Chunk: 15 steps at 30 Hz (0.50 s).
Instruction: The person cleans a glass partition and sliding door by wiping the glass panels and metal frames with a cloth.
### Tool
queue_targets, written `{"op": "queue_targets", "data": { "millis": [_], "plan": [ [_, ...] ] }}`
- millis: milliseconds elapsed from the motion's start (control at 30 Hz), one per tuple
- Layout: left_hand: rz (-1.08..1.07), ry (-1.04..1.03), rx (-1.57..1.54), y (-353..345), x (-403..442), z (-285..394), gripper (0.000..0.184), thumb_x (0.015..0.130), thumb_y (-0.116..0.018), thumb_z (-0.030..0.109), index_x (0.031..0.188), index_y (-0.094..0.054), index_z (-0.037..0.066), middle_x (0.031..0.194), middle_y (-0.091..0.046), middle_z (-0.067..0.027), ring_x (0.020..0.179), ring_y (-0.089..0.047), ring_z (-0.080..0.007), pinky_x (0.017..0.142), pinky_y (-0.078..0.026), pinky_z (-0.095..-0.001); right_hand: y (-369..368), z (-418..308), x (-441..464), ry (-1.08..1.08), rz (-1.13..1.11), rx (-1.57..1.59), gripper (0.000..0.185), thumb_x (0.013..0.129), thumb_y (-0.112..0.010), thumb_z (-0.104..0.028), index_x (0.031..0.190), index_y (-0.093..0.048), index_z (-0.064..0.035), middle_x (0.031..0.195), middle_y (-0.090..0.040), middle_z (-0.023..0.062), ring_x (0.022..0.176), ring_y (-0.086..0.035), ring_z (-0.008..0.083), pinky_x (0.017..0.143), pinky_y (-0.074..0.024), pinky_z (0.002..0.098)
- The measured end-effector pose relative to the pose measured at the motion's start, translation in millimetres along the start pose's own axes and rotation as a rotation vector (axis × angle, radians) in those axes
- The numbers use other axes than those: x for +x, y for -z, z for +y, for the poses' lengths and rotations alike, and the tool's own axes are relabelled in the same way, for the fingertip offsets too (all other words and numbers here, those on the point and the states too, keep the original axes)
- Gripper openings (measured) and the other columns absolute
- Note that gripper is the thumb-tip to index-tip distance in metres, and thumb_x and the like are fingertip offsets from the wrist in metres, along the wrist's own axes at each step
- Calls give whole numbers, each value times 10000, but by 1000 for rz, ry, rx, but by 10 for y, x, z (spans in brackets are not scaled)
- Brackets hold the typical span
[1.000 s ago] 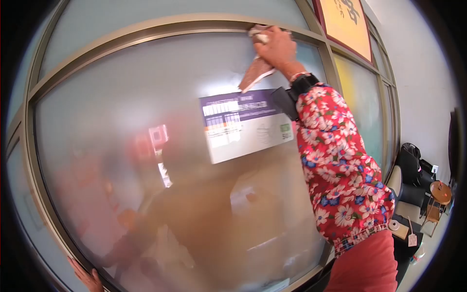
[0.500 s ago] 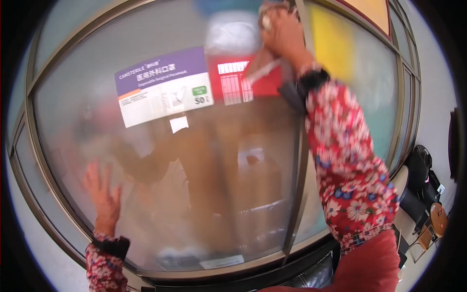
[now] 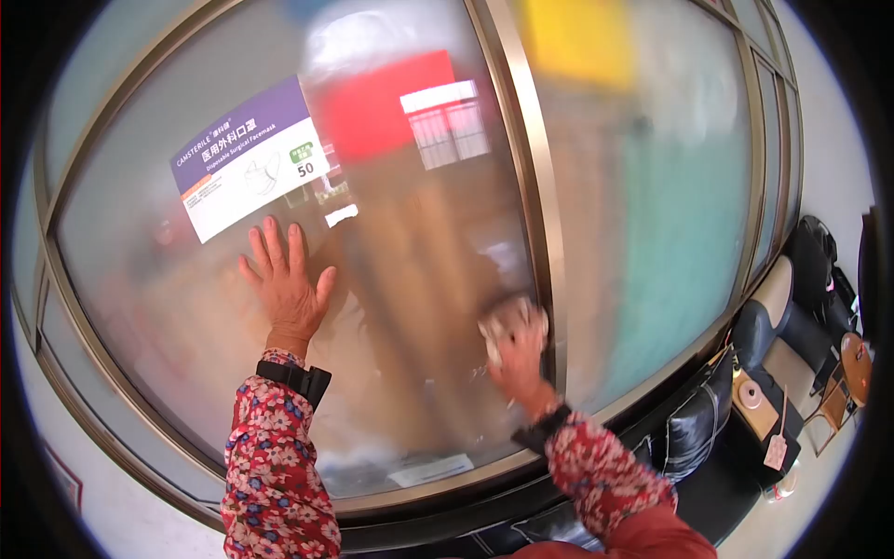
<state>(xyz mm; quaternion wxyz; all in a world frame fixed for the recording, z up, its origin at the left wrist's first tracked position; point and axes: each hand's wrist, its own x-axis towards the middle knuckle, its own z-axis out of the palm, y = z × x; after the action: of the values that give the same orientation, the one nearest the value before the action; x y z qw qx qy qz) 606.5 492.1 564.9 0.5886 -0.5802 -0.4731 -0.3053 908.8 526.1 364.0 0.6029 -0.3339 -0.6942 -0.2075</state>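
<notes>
My left hand (image 3: 291, 293) lies flat on the frosted glass pane (image 3: 410, 279), fingers spread, just below a purple and white face mask label (image 3: 251, 158). Low at the pane's right side, beside the metal frame bar (image 3: 540, 186), my right hand (image 3: 520, 363) presses a crumpled cloth (image 3: 507, 321) to the glass. Its fingers are closed round the cloth and slightly blurred. Red and yellow shapes show blurred through the glass.
A black leather sofa (image 3: 697, 424) runs below the window at the right. Beyond it are a low table with a wooden tray (image 3: 756, 405), beige and black chairs, a black bag (image 3: 815, 256) and a round wooden stool (image 3: 856, 357).
My right hand has come down with the cloth from the pane's top to its lower right side. My left hand has moved up and right onto the glass. The view has shifted right.
</notes>
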Motion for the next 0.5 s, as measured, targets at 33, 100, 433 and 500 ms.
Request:
{"op": "queue_targets", "data": {
  "millis": [33,100,433,500],
  "plan": [
    [13,-4,-1,-16,12,-9,701,895,-461,505,1438,-315,87,1541,-179,-191,1418,-138,-402,1061,-97,-629,76,-12,413,69,-48,6,610,613,-750,-96,1199,-583,-117,1277,-459,180,1281,-345,438,1050,-228,628],
    [30,-5,-8,-37,10,2,702,894,-463,506,1438,-315,88,1541,-179,-191,1419,-136,-402,1057,-105,-632,165,-20,1411,167,-50,-68,548,613,-763,-141,1133,-598,-95,1267,-469,172,1289,-349,419,1065,-213,605],
    [49,-27,19,-49,25,7,725,872,-512,495,1439,-318,86,1536,-195,-188,1411,-160,-401,1052,-131,-628,-335,-582,1287,421,-64,107,372,733,-648,-139,1098,-586,-100,1201,-547,93,1286,-430,304,1029,-267,617],
    [19,-24,52,-2,11,28,729,868,-516,475,1439,-315,69,1538,-188,-186,1412,-159,-396,1066,-136,-603,-379,-661,222,388,-310,95,396,739,-639,-176,1122,-564,-109,1248,-523,50,1157,-488,231,981,-354,512]
  ]
}}
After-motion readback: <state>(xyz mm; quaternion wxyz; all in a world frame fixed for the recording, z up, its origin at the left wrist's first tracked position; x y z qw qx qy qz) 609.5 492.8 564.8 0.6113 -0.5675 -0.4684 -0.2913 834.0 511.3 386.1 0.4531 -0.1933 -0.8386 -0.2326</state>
